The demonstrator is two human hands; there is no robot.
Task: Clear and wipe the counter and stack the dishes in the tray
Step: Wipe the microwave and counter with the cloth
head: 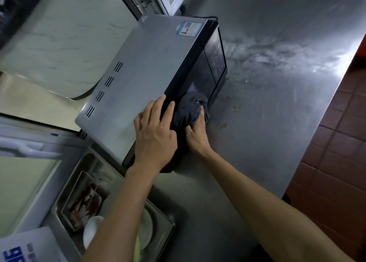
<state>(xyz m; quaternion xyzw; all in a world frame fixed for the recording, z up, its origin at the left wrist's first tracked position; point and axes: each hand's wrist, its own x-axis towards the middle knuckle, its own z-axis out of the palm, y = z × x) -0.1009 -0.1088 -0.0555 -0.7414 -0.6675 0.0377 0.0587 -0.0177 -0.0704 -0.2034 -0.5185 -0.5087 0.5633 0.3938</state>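
I see the steel counter (277, 103) carrying a microwave (142, 73), its long axis running from lower left to upper right, dark door facing the counter's open side. At lower left sits a metal tray (95, 180) holding white dishes (92, 230). My left hand (154, 135) lies flat on the microwave's top edge, fingers released. My right hand (196, 135) grips a dark cloth (188, 111), bunched against the door.
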